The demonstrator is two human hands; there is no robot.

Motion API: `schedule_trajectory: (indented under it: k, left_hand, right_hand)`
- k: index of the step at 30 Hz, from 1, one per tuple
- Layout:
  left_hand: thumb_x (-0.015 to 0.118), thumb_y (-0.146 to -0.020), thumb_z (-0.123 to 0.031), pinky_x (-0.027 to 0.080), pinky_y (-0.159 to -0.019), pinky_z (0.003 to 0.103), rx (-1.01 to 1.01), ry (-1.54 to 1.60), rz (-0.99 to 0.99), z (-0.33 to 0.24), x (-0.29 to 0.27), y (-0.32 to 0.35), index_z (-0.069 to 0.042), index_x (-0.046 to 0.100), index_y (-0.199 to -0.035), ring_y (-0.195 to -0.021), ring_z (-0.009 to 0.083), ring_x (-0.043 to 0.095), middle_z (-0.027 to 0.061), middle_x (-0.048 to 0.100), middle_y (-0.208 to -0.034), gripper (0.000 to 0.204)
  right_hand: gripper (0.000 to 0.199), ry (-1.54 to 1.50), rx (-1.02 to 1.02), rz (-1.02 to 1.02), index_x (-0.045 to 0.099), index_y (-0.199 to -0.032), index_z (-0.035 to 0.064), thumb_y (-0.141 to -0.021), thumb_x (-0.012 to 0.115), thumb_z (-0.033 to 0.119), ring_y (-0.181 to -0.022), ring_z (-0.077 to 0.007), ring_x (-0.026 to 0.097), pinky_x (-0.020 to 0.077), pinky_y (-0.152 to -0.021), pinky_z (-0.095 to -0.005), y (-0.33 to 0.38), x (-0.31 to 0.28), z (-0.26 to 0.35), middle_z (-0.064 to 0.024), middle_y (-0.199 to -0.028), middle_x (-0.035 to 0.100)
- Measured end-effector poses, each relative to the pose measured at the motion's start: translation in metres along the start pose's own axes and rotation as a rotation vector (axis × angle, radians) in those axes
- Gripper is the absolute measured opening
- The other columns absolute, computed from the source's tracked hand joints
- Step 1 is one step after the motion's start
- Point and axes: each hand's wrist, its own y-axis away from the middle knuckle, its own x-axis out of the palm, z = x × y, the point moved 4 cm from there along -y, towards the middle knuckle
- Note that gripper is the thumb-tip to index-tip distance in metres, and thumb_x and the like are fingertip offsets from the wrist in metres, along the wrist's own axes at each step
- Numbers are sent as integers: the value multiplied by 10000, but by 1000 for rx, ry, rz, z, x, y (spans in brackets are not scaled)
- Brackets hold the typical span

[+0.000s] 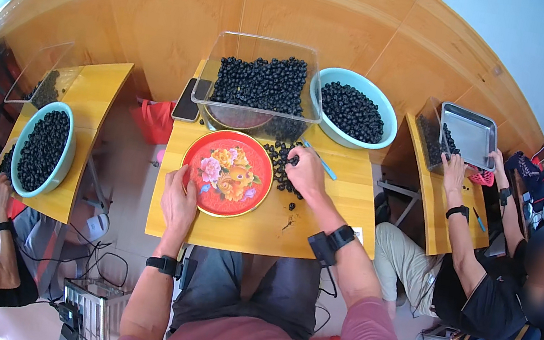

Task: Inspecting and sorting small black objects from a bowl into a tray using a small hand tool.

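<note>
A round red tray [207, 196] with a gold rim and a flower pattern lies on the yellow wooden table. My left hand [179, 203] grips its left edge, thumb over the rim. To the tray's right, small dark round berry-like pieces [281, 159] are spread in a loose pile. My right hand [308, 172] is over that pile, fingers closed in a pinch around a dark round piece [293, 160]. A blue pen-like tool [321, 161] lies just beyond my right hand. Behind the tray, a clear plastic bin [264, 112] holds many more dark pieces.
A light-blue basin [388, 136] of dark pieces stands right of the bin; a phone [186, 105] lies left of it. Co-workers sit at side tables: another basin [66, 166] at left, a metal tray [471, 132] in a person's hands at right. A wooden panel [300, 11] rises behind.
</note>
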Motion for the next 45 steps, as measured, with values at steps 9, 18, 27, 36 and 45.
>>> schedule_trajectory:
  k: [9,18,27,36,45]
  left_hand:
    - [619,-968,-114,520,-963,431,-17,3,6,0,0,2,-59,619,-1343,-1163,356,623,153,606,-1299,379]
    - [630,-954,-103,508,-977,436,34,0,-21,3,0,0,-45,623,-1337,-1159,367,619,168,616,-1269,388]
    - [644,-943,-102,512,-957,426,17,14,-13,7,1,0,-55,632,-1329,-1138,356,625,154,620,-1254,389]
    - [645,-940,-95,505,-980,426,28,17,-32,8,1,-1,-45,634,-1319,-1152,358,617,164,619,-1245,383]
    - [646,-934,-76,499,-993,422,21,36,-23,1,-3,-1,-32,633,-1319,-1158,355,615,169,624,-1238,388]
  right_hand:
    - [280,-9,-25,108,717,-1080,58,-814,777,124,-1129,-374,627,505,-985,-449,13,4,6,-156,-1202,651]
    - [425,-469,227,-34,679,-1251,9,-908,735,253,-1272,-318,616,463,-1075,-388,67,-55,-19,-185,-1326,662]
    - [557,-540,75,14,573,-1410,26,-952,684,323,-1451,-372,433,306,-1216,-450,90,-22,-4,-200,-1541,499]
    - [344,-385,211,-56,695,-1221,19,-912,686,170,-1252,-331,598,480,-1043,-430,29,-57,-64,-188,-1325,643]
    - [193,136,289,93,748,-1036,54,-856,710,109,-1046,-366,671,530,-924,-476,12,-38,-92,-163,-1059,695]
